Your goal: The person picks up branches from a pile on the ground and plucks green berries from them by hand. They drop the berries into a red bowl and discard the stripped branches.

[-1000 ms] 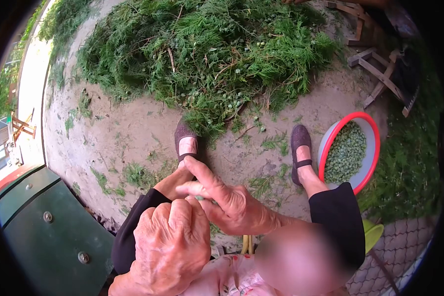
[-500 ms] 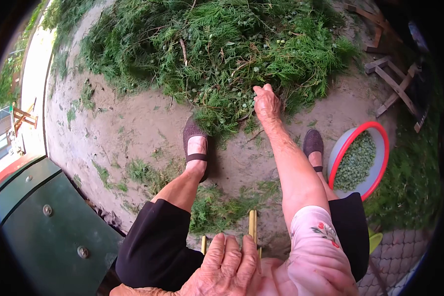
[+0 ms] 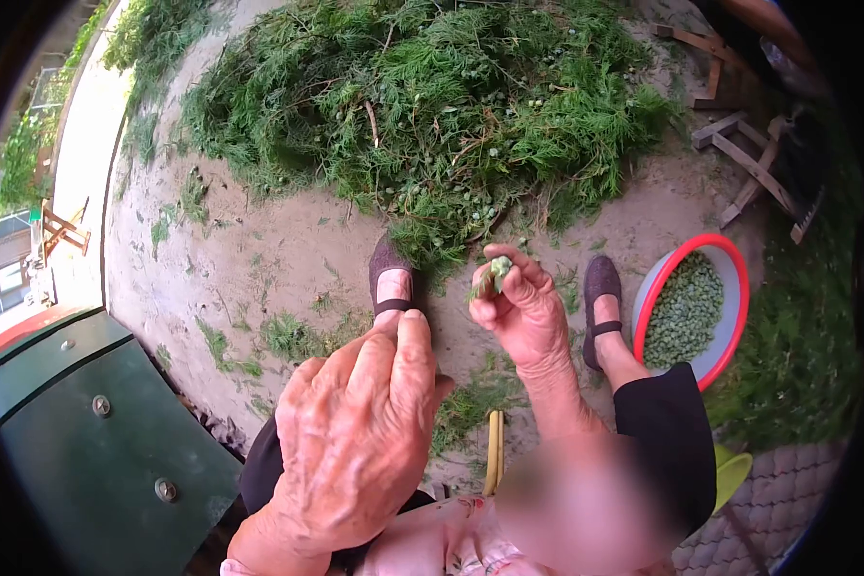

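Observation:
My right hand point(image 3: 528, 312) is raised over the ground between my feet, its fingertips pinched on a small sprig with pale green cones point(image 3: 498, 270). To its left, my left hand point(image 3: 360, 418) is held back upward above my lap, fingers stretched forward and apart from the sprig. Its palm is hidden, and nothing shows in it. Beyond both hands lies a heap of cut evergreen branches point(image 3: 422, 115), dotted with pale green cones. By my right foot, a tilted white basin with a red rim point(image 3: 736, 288) holds many picked green cones point(image 3: 684, 312).
Wooden stool frames point(image 3: 754, 163) stand at the right, near part of another person point(image 3: 773, 24). A dark green studded panel point(image 3: 86, 451) is on the left. Yellow bars point(image 3: 493, 451) show between my legs, and loose sprigs point(image 3: 288, 336) litter the ground.
My right hand has drawn back from the heap toward me and now has the coned sprig in its fingers. The left hand has risen from my lap and moved forward.

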A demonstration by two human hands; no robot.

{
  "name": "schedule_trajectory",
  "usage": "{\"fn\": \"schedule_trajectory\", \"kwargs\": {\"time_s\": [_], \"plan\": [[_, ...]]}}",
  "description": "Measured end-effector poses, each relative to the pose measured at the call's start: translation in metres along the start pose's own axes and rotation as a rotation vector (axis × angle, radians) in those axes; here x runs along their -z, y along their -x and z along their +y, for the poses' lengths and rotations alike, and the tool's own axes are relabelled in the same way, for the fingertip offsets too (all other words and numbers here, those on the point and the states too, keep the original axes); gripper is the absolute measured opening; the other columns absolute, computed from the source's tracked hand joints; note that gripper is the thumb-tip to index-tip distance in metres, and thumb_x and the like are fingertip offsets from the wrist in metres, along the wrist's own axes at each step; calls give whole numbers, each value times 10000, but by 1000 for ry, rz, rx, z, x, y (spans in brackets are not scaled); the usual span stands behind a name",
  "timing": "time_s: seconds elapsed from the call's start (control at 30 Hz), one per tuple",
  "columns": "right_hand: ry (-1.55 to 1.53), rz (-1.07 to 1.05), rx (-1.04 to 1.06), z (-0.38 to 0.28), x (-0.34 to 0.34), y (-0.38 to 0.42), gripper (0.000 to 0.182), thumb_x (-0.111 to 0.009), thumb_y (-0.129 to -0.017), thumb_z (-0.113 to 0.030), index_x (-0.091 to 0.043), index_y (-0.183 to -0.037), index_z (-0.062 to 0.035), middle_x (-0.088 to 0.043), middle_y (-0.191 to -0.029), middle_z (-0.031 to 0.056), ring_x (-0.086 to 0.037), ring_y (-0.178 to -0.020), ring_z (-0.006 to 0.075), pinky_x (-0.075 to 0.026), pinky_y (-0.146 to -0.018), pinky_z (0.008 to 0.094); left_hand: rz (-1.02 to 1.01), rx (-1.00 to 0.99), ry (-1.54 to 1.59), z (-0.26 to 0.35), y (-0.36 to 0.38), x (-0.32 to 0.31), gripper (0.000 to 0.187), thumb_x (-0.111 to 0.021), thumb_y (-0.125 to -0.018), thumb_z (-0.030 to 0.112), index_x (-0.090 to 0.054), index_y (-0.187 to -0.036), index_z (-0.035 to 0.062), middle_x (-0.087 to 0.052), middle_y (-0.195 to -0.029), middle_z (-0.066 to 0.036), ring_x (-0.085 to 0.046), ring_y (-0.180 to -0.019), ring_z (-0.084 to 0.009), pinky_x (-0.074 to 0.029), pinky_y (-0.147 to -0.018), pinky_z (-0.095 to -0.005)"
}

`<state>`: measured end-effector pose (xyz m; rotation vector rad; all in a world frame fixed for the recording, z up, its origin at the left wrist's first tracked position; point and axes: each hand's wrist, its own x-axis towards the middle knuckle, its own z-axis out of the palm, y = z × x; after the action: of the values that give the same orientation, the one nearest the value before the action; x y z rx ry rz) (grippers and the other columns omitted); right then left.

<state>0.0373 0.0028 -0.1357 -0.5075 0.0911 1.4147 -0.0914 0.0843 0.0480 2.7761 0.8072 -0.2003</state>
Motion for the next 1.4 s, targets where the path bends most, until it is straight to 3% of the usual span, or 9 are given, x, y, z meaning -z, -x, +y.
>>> {"fn": "schedule_trajectory", "kwargs": {"time_s": [0.07, 0.27, 0.43, 0.73, 0.87, 1.03, 1.13, 1.23, 1.4], "plan": [[-80, -68, -22, 9, -23, 15, 330, -656, -799, -163, -590, -1095, -32, -627, -864, 98, -543, -624, 148, -436, -545, 269, -32, 156, 80, 3, -2, 1, 453, -670, -721, 237, -520, -1108, 55, -616, -865, -63, -593, -684, -235, -449, -586, -356], [53, -164, -3, 12, -66, 46, 349, -673, -792, -184, -606, -1062, 27, -632, -897, 58, -518, -639, 61, -395, -530, 187, -73, 129, 301, 3, -6, 9, 307, -672, -728, 240, -577, -932, 30, -588, -685, -75, -581, -608, -263, -457, -543, -342], [-43, -266, 36, 23, -63, 50, 329, -661, -799, -154, -602, -1064, 31, -579, -1043, 94, -551, -921, 141, -445, -604, 193, -70, 58, 472, -2, 2, 4, 238, -685, -698, 192, -488, -728, 63, -550, -703, -113, -596, -634, -272, -464, -501, -358], [-246, -282, -109, 26, -70, 52, 330, -647, -814, -192, -579, -1050, 29, -563, -888, 59, -490, -632, 98, -415, -516, 217, 32, 81, 531, -4, 1, 1, 212, -700, -601, 69, -508, -690, 53, -576, -652, -92, -616, -635, -260, -479, -508, -352], [-409, -293, -186, 29, -46, 39, 295, -612, -847, -257, -486, -983, -27, -551, -836, 103, -513, -624, 137, -394, -464, 242, -101, -49, 446, -5, 5, 6, 201, -681, -597, 83, -605, -776, 32, -507, -529, -48, -529, -459, -213, -392, -440, -314], [133, 197, -24, 25, 68, 8, 163, -576, -852, -135, -508, -969, -44, -573, -856, 102, -575, -687, 157, -472, -508, 255, -261, -317, 423, 23, 4, 7, 204, -610, -590, 135, -634, -786, 86, -473, -559, 13, -523, -512, -159, -391, -456, -312], [350, 563, 13, 20, 151, 11, 127, -610, -807, -98, -544, -896, -36, -585, -780, 60, -569, -637, 125, -456, -481, 223, -554, -454, 331, 25, 0, 13, 294, -625, -574, 175, -638, -844, 58, -553, -691, -29, -567, -612, -159, -449, -518, -312], [586, 766, 98, 14, 198, -2, 149, -666, -772, -129, -567, -837, -39, -593, -739, 45, -562, -615, 112, -449, -484, 213, -362, -367, 446, 33, 17, -2, 194, -570, -591, 148, -575, -675, -25, -491, -693, -124, -488, -708, -252, -383, -602, -366], [1700, 945, 334, 21, 227, -36, 222, -705, -709, -127, -555, -818, -5, -603, -731, 180, -594, -658, 300, -463, -616, 384, -541, -374, 279, 33, 7, 8, 353, -543, -664, 121, -566, -976, -42, -524, -880, -137, -519, -763, -230, -429, -718, -348]]}}
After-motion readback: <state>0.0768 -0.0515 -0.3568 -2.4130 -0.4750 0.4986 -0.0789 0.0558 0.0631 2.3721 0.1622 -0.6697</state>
